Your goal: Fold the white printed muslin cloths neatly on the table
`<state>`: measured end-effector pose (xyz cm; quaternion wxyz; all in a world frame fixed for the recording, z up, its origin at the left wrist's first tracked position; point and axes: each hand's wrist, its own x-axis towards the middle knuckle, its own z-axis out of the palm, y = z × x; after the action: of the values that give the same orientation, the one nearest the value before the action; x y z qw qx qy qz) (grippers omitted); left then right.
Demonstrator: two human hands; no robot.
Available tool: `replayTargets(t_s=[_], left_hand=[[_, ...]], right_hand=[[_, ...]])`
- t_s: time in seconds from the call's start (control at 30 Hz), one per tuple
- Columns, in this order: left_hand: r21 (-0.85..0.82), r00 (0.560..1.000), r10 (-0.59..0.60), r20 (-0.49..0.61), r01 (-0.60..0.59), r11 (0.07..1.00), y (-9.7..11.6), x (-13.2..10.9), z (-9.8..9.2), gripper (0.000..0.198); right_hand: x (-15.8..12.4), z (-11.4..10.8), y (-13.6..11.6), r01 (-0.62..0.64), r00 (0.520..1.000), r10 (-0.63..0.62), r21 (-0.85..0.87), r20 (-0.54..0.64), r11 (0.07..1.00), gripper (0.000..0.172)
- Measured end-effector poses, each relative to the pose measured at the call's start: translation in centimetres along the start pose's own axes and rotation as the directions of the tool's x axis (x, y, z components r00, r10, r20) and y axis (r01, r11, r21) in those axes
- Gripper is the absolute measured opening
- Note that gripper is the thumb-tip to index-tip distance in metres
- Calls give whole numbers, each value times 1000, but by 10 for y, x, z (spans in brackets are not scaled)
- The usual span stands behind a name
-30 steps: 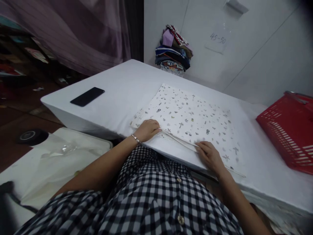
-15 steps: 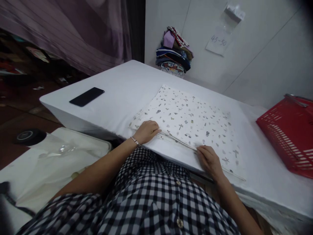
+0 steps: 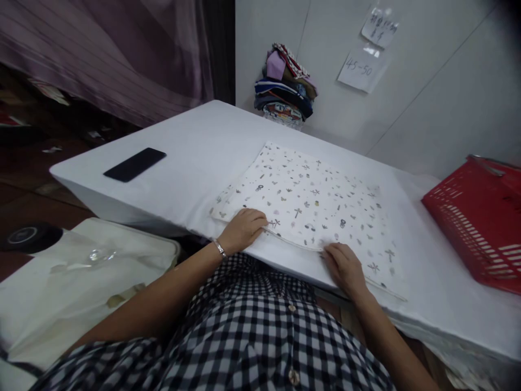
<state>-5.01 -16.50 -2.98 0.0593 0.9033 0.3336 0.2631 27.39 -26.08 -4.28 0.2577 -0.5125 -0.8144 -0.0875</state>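
Note:
A white cloth (image 3: 309, 190) printed with small grey and brown motifs lies flat on the table, folded in layers. Along its near edge, my left hand (image 3: 243, 231) is closed, fingers on top and the thumb side at the rim. My right hand (image 3: 345, 267) pinches the same edge further right, fingertips curled on the cloth. Between the two hands the near edges of the layers lie almost together. The undersides of both hands' grips are hidden.
The white-covered table (image 3: 195, 141) bears a black phone (image 3: 135, 164) at left and a red plastic basket (image 3: 480, 222) at right. Folded clothes (image 3: 285, 87) are stacked by the wall. At lower left stands a cream-coloured surface (image 3: 93, 282) with clear plastic on it.
The near edge, lifted with a gap between layers before, now lies down flatter. Both hands have lowered slightly with it. The view has shifted a little to the right.

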Motion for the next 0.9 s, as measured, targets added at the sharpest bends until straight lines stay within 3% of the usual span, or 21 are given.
replayTargets(t_s=[0.1,0.2,0.27,0.37,0.7,0.9], left_hand=[[56,997,1,-75,3,998,2,6,-2,17],[135,989,14,-145,6,991,2,9,-2,18],[188,992,60,-114,-38,981,2,9,-2,21],[234,995,98,-11,-92,968,3,5,-1,24],[272,997,55,57,-69,960,6,1,-1,24],[239,981,69,181,-112,965,3,-3,-8,23]], right_hand=[[3,-4,-1,45,999,-45,1,16,999,17],[7,-8,0,4,998,-7,-36,-62,999,17],[9,-9,2,-25,997,19,-79,-75,997,17],[8,-7,5,-11,1000,13,-108,22,994,20],[5,-14,3,61,970,-47,-55,239,997,27],[3,-20,3,106,958,-85,-61,274,993,29]])
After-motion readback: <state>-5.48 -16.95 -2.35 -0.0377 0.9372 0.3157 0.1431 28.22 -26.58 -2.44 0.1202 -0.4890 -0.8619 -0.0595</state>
